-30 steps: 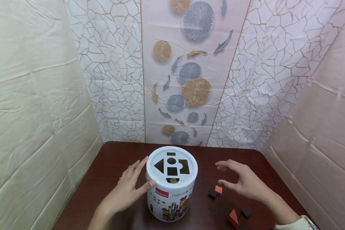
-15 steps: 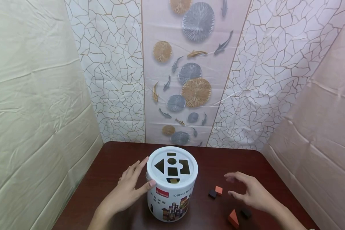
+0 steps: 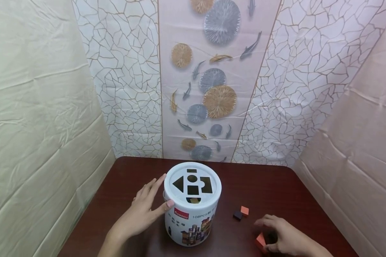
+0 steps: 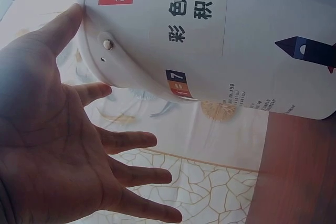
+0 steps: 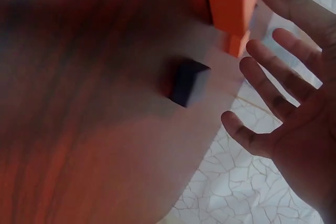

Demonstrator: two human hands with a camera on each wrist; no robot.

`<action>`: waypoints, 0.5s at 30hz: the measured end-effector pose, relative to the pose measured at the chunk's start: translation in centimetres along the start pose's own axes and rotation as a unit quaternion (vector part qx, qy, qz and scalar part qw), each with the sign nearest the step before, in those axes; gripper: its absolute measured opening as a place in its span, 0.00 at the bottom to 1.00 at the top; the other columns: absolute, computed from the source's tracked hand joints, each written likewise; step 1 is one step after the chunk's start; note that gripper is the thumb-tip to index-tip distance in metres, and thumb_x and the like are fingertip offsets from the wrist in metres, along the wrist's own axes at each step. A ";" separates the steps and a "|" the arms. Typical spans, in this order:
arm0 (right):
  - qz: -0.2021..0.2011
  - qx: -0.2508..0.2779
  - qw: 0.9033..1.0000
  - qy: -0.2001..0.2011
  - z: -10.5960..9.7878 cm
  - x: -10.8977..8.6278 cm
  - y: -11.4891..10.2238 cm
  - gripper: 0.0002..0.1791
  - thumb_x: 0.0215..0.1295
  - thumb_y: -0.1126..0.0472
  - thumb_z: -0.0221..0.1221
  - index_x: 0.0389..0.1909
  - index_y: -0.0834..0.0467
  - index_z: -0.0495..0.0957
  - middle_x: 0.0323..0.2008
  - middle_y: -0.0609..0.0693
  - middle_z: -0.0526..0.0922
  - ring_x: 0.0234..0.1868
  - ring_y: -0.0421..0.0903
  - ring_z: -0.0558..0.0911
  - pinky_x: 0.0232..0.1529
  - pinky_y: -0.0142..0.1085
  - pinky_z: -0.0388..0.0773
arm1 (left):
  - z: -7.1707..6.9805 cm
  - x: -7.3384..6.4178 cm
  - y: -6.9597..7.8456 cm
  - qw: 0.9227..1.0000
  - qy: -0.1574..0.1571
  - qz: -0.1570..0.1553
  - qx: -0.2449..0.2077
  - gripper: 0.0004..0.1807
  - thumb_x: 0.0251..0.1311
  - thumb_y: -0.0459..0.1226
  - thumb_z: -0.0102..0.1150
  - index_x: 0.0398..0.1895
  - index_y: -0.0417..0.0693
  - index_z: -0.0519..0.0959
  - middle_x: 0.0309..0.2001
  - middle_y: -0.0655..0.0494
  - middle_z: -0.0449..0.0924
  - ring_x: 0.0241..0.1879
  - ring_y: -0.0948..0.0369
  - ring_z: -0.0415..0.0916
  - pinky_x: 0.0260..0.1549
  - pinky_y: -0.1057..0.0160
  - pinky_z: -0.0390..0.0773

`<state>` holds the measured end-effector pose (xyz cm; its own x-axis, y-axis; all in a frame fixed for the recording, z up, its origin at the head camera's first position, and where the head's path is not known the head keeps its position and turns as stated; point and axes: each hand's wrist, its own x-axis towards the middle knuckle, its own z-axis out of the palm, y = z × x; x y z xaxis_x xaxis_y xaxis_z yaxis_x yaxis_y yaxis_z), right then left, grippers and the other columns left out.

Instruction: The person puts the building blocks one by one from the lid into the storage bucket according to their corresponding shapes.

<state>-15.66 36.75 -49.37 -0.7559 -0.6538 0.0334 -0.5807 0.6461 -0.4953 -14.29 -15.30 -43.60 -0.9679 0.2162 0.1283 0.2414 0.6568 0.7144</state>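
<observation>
A white lidded block bucket (image 3: pixel 193 217) stands upright, with shaped holes in its lid (image 3: pixel 197 185). My left hand (image 3: pixel 144 210) rests at its rim, thumb and forefinger touching, the other fingers spread in the left wrist view. My right hand (image 3: pixel 284 235) is low at the right, over an orange triangular block (image 3: pixel 260 241) and a dark block (image 3: pixel 271 237) that it partly hides. In the right wrist view its fingers are spread and loosely bent, the thumb near the orange triangular block (image 5: pixel 229 6), and the dark block (image 5: pixel 190 82) lies apart from the fingers.
A small orange block (image 3: pixel 244 211) and a small dark block (image 3: pixel 237 215) lie side by side between the bucket and my right hand. The dark red table (image 3: pixel 132 171) is bounded by fabric walls at the back and sides.
My right hand has come down and toward me, from above the small blocks to the orange triangular block and dark block. The left hand and the bucket have stayed put.
</observation>
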 end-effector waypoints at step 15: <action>0.004 0.049 0.999 -0.018 1.0 0.4 0.2 0.19 0.61 0.61 0.80 0.52 0.51 0.89 0.44 0.42 0.78 0.34 0.33 0.77 0.31 0.27 0.76 | -0.1 0.0 0.0 1.000 0.000 -0.004 0.001 0.49 0.72 0.70 0.61 0.89 0.87 0.45 0.91 0.43 0.48 0.88 0.29 0.42 0.72 0.09 0.44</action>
<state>-15.75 36.22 -50.37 -0.7488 -0.6628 -0.0011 -0.5406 0.6117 -0.5775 -14.25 -15.34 -43.56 -0.9699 0.2110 0.1218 0.2332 0.6594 0.7147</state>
